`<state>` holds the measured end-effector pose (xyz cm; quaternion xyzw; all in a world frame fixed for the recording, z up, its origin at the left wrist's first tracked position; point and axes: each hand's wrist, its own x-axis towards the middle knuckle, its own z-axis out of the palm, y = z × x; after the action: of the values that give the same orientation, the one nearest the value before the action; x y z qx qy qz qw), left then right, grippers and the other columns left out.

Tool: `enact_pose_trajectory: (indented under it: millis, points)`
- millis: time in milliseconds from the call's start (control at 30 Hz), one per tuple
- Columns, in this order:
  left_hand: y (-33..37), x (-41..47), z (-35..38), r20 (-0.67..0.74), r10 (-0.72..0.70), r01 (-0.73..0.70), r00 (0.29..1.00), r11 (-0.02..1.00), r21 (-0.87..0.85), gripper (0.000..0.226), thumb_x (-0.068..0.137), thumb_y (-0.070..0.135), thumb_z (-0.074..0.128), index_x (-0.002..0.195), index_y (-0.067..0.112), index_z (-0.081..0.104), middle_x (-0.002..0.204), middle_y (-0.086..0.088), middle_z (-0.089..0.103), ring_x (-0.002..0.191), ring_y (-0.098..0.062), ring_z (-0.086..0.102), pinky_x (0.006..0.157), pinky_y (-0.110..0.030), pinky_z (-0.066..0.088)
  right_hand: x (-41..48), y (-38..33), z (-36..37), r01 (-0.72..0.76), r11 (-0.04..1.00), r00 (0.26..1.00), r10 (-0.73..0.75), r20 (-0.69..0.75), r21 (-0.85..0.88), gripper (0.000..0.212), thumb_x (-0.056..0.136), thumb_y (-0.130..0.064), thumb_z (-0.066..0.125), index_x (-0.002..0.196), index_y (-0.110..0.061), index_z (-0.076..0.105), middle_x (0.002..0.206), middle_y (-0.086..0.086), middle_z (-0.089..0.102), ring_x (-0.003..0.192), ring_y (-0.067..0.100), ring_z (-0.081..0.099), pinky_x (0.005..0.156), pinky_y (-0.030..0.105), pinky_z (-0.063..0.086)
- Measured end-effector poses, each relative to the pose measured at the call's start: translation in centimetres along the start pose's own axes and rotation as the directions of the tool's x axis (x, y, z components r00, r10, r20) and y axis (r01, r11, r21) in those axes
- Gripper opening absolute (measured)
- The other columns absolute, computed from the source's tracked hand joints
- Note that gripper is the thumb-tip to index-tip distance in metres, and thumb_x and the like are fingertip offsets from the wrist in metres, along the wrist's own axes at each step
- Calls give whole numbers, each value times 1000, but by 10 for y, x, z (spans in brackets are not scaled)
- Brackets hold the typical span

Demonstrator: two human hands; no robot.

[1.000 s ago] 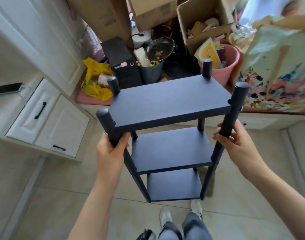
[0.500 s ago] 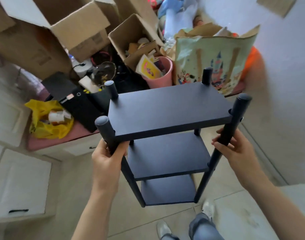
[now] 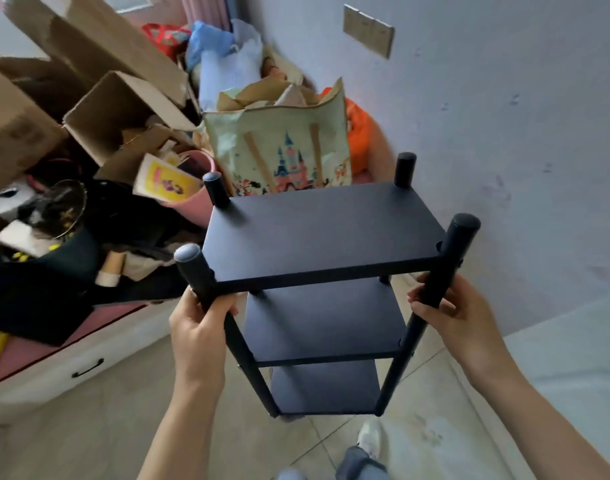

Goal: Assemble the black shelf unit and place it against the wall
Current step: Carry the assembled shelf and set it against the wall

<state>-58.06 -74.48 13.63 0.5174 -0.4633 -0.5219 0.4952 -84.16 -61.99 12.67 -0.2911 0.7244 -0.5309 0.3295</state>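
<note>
The assembled shelf is now turned toward the wall; it is grasped by the left hand and the right hand; only placing is judged left

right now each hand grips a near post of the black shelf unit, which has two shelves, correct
Not quite. The head view shows the black shelf unit has three shelves, not two. The left hand and the right hand do each grip a near post.
</note>
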Motion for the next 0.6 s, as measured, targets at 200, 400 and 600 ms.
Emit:
enact_pose_trajectory:
  millis: [200, 400, 600]
  points:
    - [-10, 17, 87, 23, -18, 18, 1000, 1000, 0, 22, 87, -4, 59, 72, 10, 51, 70, -9, 48, 69, -21, 43, 67, -36, 34, 63, -1, -64, 50, 999, 998, -50, -28, -20, 39, 86, 6, 67, 101, -30, 62, 86, -8, 72, 88, 10, 69, 87, 25, 50]
    - [-13, 57, 153, 98, -59, 64, 993, 997, -43, 16, 76, 12, 64, 65, 21, 56, 67, -3, 48, 71, -22, 42, 70, -38, 33, 134, 7, -88, 57, 998, 992, -58, -114, -13, 34, 87, 3, 68, 97, -29, 63, 83, -11, 70, 85, 12, 68, 81, 18, 54]
    - [-17, 115, 207, 172, -159, 161, 972, 987, 7, 18, 74, 13, 65, 62, 27, 62, 65, 3, 53, 69, -16, 45, 71, -37, 35, 199, 14, -88, -13, 1000, 984, 14, -178, 2, 30, 88, 3, 68, 95, -25, 62, 85, -4, 70, 78, 1, 67, 73, 12, 52]
